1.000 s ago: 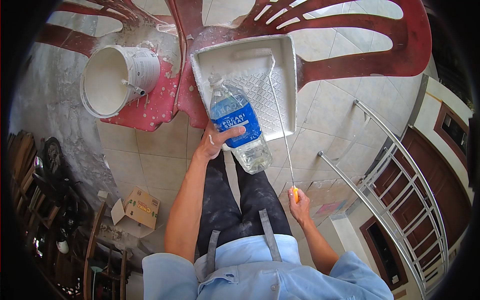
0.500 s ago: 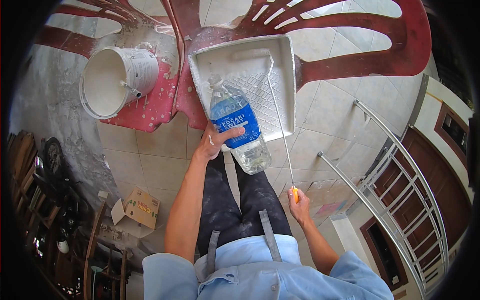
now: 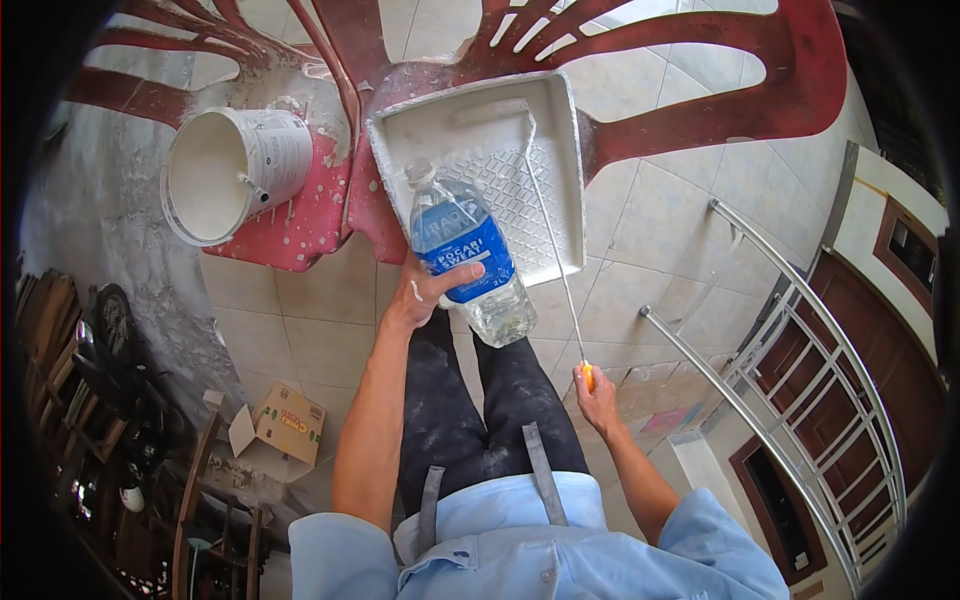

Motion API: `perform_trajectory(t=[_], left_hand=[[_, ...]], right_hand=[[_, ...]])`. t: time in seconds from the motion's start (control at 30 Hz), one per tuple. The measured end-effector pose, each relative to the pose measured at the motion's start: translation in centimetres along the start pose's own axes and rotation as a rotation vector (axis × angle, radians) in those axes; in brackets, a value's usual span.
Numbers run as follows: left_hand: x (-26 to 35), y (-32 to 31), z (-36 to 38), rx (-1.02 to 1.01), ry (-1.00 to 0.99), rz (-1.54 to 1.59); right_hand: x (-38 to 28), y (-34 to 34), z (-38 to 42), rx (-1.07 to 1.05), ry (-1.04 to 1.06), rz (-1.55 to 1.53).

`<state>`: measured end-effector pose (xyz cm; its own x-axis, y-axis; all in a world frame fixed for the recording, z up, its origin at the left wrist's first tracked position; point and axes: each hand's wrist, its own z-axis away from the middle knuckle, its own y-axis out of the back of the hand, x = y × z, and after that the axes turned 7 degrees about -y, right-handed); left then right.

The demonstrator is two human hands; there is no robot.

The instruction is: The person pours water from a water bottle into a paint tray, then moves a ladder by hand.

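Note:
My left hand (image 3: 428,288) is wrapped round a large clear plastic bottle (image 3: 462,238) with a blue Pocari Sweat label. Its capped neck points away from me, and clear liquid shows inside. Below the bottle is a white paint tray (image 3: 577,180) with a ridged slope and white paint in it. My right hand (image 3: 598,398) grips the orange handle (image 3: 587,375) of a long-rod paint roller. The roller head (image 3: 492,112) lies in the far end of the tray, coated white.
A white paint bucket (image 3: 285,150), tipped toward me in view, stands on a paint-spattered red plastic chair (image 3: 275,240). Another red chair (image 3: 700,125) bears the tray. A metal railing (image 3: 780,265) is at right. A cardboard box (image 3: 290,420) and dark clutter lie at lower left.
The view has shifted slightly, so the chairs and tray appear a little farther left. Both hands keep their hold, and the roller head stays in the tray.

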<state>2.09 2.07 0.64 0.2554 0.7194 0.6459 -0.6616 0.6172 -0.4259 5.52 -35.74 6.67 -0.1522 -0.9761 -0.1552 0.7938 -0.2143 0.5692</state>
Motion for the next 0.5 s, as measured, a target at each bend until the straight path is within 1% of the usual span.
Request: perform_trajectory(t=[0.1, 0.2, 0.27, 0.4, 0.5], left_hand=[[0.8, -0.4, 1.1, 0.011, -0.028, -0.071], [1.5, -0.6, 3.0, 0.024, -0.053, -0.141], [1.5, -0.5, 4.5, 0.032, -0.095, -0.175], [2.4, -0.2, 8.7, 0.086, -0.027, -0.264], [2.2, 0.6, 12.2, 0.150, -0.059, -0.337]], right_hand=[[0.5, 0.0, -2.3, -0.107, -0.107, 0.085], [2.4, -1.0, -5.3, -0.125, -0.081, 0.110], [2.3, -0.9, -7.0, -0.139, -0.066, 0.123], [3.3, -1.3, -10.5, -0.163, -0.056, 0.155], [3.8, -1.3, -12.2, -0.189, -0.046, 0.171]])
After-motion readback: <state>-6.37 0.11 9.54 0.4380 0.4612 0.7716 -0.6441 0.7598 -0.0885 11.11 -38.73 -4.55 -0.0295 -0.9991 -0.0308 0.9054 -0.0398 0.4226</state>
